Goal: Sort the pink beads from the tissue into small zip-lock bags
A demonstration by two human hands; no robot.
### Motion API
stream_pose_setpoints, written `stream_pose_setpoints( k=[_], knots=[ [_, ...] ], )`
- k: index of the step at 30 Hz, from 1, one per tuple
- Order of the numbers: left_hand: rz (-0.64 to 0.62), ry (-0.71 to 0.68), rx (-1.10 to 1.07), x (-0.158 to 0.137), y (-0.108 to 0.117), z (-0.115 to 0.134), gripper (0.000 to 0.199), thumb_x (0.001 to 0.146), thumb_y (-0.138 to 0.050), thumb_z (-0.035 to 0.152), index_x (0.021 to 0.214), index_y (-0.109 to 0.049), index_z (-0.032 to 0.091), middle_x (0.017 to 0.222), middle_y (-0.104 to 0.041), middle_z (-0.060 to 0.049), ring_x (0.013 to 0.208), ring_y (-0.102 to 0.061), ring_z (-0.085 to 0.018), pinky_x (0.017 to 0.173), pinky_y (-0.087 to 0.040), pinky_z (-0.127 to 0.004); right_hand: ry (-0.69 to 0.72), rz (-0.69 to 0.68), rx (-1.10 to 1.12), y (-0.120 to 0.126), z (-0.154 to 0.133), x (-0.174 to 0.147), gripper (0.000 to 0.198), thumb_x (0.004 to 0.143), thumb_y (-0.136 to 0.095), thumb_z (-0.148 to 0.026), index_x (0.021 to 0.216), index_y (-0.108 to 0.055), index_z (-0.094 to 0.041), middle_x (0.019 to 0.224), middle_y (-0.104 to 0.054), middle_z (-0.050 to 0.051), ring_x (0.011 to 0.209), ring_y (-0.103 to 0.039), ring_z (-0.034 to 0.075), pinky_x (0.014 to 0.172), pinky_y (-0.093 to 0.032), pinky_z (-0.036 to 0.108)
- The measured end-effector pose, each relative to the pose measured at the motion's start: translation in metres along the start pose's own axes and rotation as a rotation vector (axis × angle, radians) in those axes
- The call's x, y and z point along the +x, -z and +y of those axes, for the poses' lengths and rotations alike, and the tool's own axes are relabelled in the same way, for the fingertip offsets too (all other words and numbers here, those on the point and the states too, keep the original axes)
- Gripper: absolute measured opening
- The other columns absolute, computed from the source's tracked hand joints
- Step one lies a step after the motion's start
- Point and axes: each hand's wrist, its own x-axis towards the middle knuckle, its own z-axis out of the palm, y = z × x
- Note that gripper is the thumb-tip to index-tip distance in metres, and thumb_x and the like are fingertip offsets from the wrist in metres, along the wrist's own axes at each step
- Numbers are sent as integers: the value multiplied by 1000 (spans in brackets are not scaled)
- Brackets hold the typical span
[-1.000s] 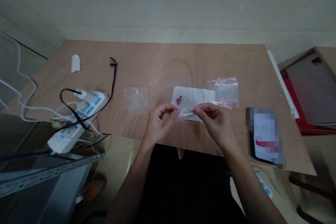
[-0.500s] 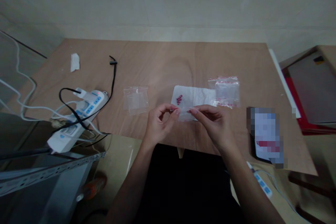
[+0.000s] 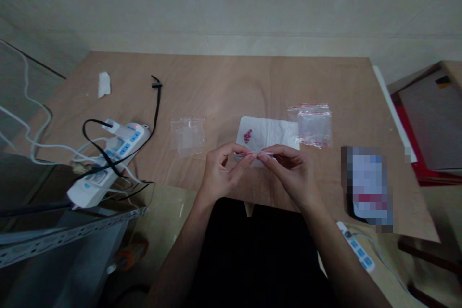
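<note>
My left hand (image 3: 226, 168) and my right hand (image 3: 292, 171) meet near the table's front edge, thumbs and forefingers pinched on a small clear plastic bag (image 3: 254, 155). Fingers cover most of that bag, and what it holds cannot be made out. Just beyond it lies a white paper tissue (image 3: 269, 130), with a cluster of small red beads or pills (image 3: 247, 136) on its left half. Left of my hands, clear zip bags (image 3: 188, 135) lie flat. A stack of red-edged zip bags (image 3: 314, 125) overlaps the tissue's right end.
A white power strip (image 3: 108, 166) tangled with cables stands at the table's left edge. A phone (image 3: 370, 185), blurred out, lies on the right. A scrap of white paper (image 3: 104, 84) is at the back left. A second power strip (image 3: 357, 248) sits below the table.
My hands have drawn closer together, the left moving right, and the fingertips now nearly touch. The small bag has become bunched or folded between them.
</note>
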Motion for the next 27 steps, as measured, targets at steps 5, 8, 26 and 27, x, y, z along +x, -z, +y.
stream_pose_setpoints(
  k=[5,8,26,27],
  knots=[
    [-35,50,-96,-1,0,-1,11,77,-75,28,79,-72,18,77,-76,-3,70,-70,-14,67,-55,-24,80,-7,-111,1,-7,-1,1,75,-75,-24,75,-75,-25,74,-73,0,72,-64,14,66,-50,28],
    [-44,42,-90,0,0,0,9,77,-76,28,79,-74,19,78,-77,-3,71,-71,-14,67,-56,-24,95,-2,-133,1,-7,-1,2,74,-76,-24,74,-75,-25,74,-74,0,70,-65,15,68,-52,29],
    [-50,-60,38,-4,1,9,5,83,-68,24,82,-67,19,79,-71,-2,74,-65,-13,71,-52,-26,68,-19,-41,4,-7,-6,7,82,-70,-31,79,-69,-24,78,-69,0,77,-65,15,74,-53,30],
    [-86,-57,47,-3,3,12,6,83,-69,25,86,-68,19,82,-71,-3,77,-66,-14,73,-52,-27,83,-32,-54,5,-7,-6,6,82,-70,-29,79,-70,-25,78,-69,0,77,-65,15,73,-53,30]
  ],
)
